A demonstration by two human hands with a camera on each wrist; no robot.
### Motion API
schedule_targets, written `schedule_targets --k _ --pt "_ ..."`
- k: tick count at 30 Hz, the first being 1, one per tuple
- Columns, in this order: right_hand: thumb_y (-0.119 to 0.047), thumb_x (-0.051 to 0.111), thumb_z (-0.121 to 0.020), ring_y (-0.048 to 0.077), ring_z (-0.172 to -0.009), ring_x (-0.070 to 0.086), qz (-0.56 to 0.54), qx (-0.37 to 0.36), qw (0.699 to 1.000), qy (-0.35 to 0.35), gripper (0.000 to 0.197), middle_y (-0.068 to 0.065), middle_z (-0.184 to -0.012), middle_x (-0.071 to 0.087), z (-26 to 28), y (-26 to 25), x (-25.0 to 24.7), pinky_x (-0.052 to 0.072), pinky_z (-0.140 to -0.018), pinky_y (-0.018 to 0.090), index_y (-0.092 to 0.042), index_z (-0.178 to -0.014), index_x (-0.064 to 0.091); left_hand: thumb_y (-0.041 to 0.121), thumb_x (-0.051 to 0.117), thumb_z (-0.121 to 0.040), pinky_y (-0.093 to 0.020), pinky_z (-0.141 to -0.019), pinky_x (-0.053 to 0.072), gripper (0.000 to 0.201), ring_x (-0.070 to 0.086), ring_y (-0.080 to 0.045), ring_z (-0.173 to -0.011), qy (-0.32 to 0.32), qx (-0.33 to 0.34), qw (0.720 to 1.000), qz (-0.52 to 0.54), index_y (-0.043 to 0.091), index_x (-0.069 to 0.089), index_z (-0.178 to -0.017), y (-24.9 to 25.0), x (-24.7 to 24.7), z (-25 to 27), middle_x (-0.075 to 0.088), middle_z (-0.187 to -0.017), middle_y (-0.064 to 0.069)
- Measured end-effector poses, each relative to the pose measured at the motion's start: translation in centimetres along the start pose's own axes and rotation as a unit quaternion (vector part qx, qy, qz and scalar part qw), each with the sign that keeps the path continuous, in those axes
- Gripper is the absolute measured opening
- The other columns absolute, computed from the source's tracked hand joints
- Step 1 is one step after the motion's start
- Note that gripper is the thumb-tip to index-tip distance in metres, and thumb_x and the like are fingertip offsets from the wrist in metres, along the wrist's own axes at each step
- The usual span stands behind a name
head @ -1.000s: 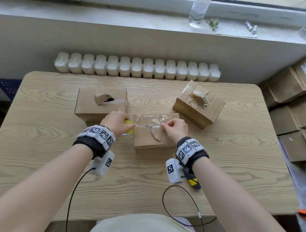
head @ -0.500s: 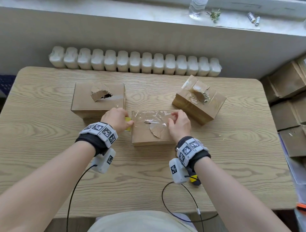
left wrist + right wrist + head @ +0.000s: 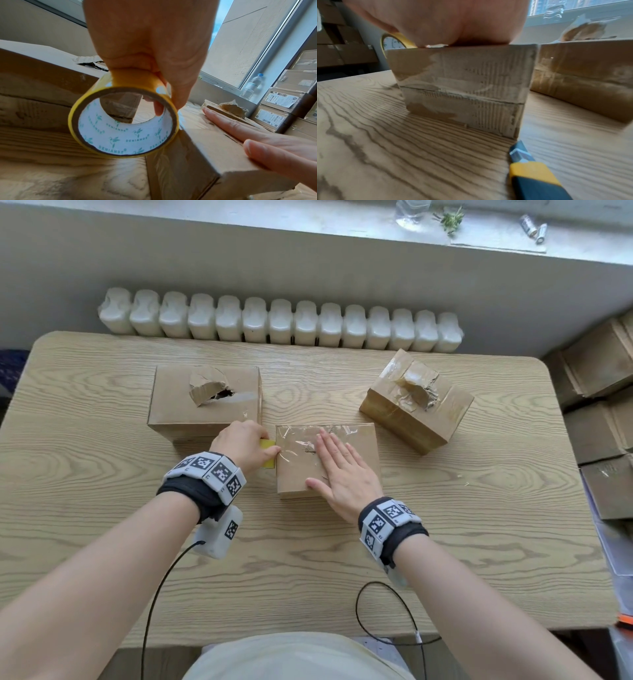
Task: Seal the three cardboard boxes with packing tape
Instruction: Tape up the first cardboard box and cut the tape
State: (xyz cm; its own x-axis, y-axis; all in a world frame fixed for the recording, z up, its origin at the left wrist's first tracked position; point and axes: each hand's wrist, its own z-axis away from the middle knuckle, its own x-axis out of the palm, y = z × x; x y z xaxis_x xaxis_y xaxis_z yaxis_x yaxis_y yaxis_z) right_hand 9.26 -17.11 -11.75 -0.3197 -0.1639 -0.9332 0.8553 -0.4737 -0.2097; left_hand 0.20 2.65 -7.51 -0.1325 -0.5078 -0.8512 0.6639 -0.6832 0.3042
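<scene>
Three cardboard boxes stand on the wooden table [image 3: 102, 542]. The middle box [image 3: 363, 446] [image 3: 205, 155] [image 3: 462, 83] carries clear tape across its top. My right hand [image 3: 337, 470] [image 3: 257, 142] lies flat on that top with straight fingers. Just left of this box, my left hand [image 3: 245, 445] [image 3: 150, 54] grips a yellow tape roll [image 3: 267, 451] [image 3: 123, 120] [image 3: 393, 40], one finger through its core. The left box [image 3: 205, 402] has a torn hole in its top. The right box [image 3: 418, 402] [image 3: 583, 75] has crumpled torn tape on top.
A blue and yellow utility knife [image 3: 537, 174] lies on the table near my right wrist. A white radiator [image 3: 281, 325] runs behind the table. More cardboard boxes [image 3: 603, 412] are stacked at the right. A water bottle [image 3: 251, 86] stands on the windowsill.
My right hand let go of the tape strip it was pinching, opened, and now lies flat on the middle box top. The strip is stuck down. My left hand has kept hold of the roll.
</scene>
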Motion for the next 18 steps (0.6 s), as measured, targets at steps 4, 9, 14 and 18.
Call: schedule_targets --k 4,9,14,18 --pt "-0.063 0.004 -0.087 0.007 -0.143 -0.02 -0.022 0.05 0.998 0.03 0.079 -0.007 -0.151 -0.026 0.5 0.1 0.0 -0.013 -0.116 0.026 -0.016 -0.15 -0.012 0.049 0.06 -0.083 -0.034 -0.077 0.049 0.033 0.06 -0.027 -0.095 -0.006 -0.002 1.0 0.028 0.018 0.069 -0.093 -0.3 0.3 0.0 0.066 -0.1 -0.005" --pt "-0.064 0.005 -0.087 0.008 -0.145 -0.013 0.006 -0.018 1.0 0.014 0.074 -0.008 -0.155 -0.018 0.2 -0.7 0.6 -0.01 -0.117 0.03 -0.026 -0.149 -0.01 0.045 0.06 -0.082 -0.037 -0.083 0.05 0.025 0.059 -0.025 -0.096 -0.028 0.015 0.998 0.057 0.025 0.063 -0.096 -0.9 0.4 0.2 0.064 -0.1 -0.001" --pt "-0.065 0.005 -0.088 0.004 -0.142 -0.017 0.006 -0.016 1.0 0.006 0.072 -0.011 -0.152 -0.023 0.1 -0.4 0.6 -0.011 -0.117 0.029 -0.029 -0.145 -0.017 0.032 0.057 -0.084 -0.04 -0.089 0.048 0.022 0.056 -0.024 -0.1 -0.075 0.048 0.994 0.063 0.031 0.056 -0.106 -1.9 -0.1 0.0 0.058 -0.104 0.003" --pt "-0.067 0.003 -0.085 0.007 -0.145 -0.011 0.008 -0.018 1.0 0.005 0.074 -0.012 -0.151 -0.021 0.0 -0.3 0.7 -0.008 -0.118 0.029 -0.028 -0.146 -0.014 0.036 0.056 -0.085 -0.04 -0.088 0.048 0.023 0.056 -0.028 -0.103 -0.081 0.036 0.996 0.024 0.03 0.06 -0.107 -2.0 0.2 -0.2 0.064 -0.11 -0.002"
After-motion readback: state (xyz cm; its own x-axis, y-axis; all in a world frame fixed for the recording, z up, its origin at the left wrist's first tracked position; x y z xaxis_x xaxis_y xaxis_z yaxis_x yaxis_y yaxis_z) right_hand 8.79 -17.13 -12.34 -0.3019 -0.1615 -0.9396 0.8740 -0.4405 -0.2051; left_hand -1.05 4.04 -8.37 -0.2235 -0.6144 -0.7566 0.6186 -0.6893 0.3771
